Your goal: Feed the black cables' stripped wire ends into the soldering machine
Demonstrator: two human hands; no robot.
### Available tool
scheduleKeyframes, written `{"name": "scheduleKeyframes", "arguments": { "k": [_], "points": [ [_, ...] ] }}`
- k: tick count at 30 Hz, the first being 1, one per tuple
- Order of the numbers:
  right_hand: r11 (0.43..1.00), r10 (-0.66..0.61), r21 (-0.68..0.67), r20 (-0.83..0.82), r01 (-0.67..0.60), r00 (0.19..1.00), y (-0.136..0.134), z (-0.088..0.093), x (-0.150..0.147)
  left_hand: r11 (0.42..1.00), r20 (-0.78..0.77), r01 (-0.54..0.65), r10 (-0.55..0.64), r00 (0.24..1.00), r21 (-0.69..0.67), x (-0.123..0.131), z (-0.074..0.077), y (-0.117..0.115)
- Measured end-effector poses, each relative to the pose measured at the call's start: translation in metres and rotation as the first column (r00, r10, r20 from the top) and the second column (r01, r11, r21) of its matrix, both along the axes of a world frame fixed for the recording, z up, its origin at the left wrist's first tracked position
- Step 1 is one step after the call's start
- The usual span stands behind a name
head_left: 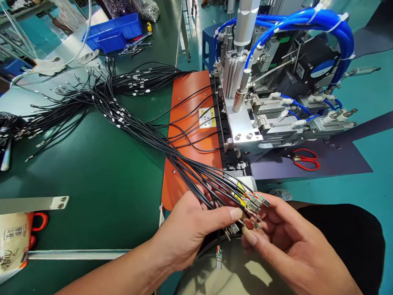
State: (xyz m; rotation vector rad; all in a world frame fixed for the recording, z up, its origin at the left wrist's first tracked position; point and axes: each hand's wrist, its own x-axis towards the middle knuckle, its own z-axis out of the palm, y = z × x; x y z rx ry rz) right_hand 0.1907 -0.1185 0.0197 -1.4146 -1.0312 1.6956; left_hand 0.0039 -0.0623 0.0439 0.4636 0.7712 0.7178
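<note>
A bundle of thin black cables (184, 164) runs from the green table over an orange plate (190, 98) toward me. My left hand (199, 221) is closed around the bundle near its end, thumb across the top. Small metal connectors (254, 201) with coloured wires stick out past it. My right hand (282, 233) has its fingers closed at these ends, thumb and fingertips at one cable's connector (255, 225). One connector (219, 258) hangs down alone below my left hand. Several single cables lead across the orange plate into the machine (245, 119).
Blue air hoses (344, 37) loop over the machine. Red-handled scissors (307, 159) lie on its dark base. More cables (70, 98) spread over the green table (92, 176). A blue bin (113, 30) and tools (136, 45) sit at the back; a packet (14, 241) stands at left.
</note>
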Motion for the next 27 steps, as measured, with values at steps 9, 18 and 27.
{"name": "scheduleKeyframes", "arguments": {
  "k": [9,18,27],
  "points": [
    [0.981,-0.011,-0.188,-0.263,-0.040,0.965,0.011,0.009,-0.002,1.000,-0.008,0.019,-0.019,1.000,-0.015,0.000,-0.001,0.001],
    [0.968,-0.016,-0.239,-0.347,-0.071,0.938,0.012,0.007,0.000,1.000,0.018,0.019,-0.019,1.000,-0.009,-0.001,-0.003,-0.001],
    [0.976,-0.029,-0.214,-0.357,-0.051,0.934,0.014,0.003,-0.001,0.999,-0.050,0.021,-0.023,0.999,-0.038,-0.002,0.001,0.001]
  ]
}}
